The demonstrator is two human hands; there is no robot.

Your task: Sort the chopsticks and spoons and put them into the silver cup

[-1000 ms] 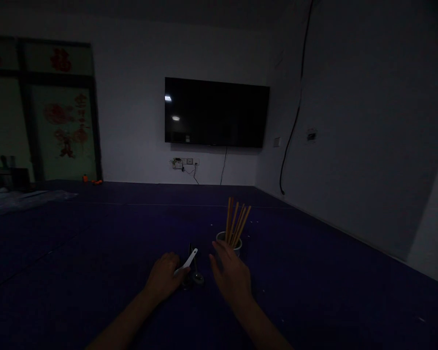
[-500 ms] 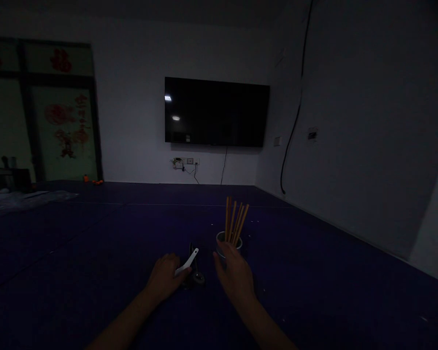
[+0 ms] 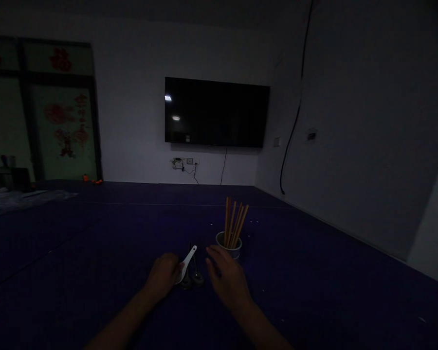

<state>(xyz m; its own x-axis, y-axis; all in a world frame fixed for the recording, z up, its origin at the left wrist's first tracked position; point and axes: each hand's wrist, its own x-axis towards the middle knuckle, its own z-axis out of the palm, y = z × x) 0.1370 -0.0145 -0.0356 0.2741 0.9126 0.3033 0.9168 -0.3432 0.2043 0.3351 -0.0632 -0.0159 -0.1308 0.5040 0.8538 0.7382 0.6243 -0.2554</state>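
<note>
My left hand (image 3: 164, 273) is closed on a white soup spoon (image 3: 188, 259), its handle slanting up and to the right. Just beside and partly under it lie dark metal spoons (image 3: 197, 278) on the purple surface (image 3: 138, 233). My right hand (image 3: 229, 281) is open, fingers apart, with nothing in it, between those spoons and a light round cup (image 3: 234, 253). Several wooden chopsticks (image 3: 235, 222) stand upright in the cup, leaning a little to the right. The fingers of my left hand are partly hidden behind its knuckles.
Small white bits (image 3: 254, 221) lie scattered near the cup. Clear plastic sheeting (image 3: 40, 198) and small orange objects (image 3: 97, 182) lie at the far left. A television (image 3: 217, 113) hangs on the back wall, and a black cable (image 3: 291, 138) runs down the right wall.
My right hand has drawn back from the cup toward the left. The white spoon has turned more upright and shifted slightly in my left hand. The cup with chopsticks stays put.
</note>
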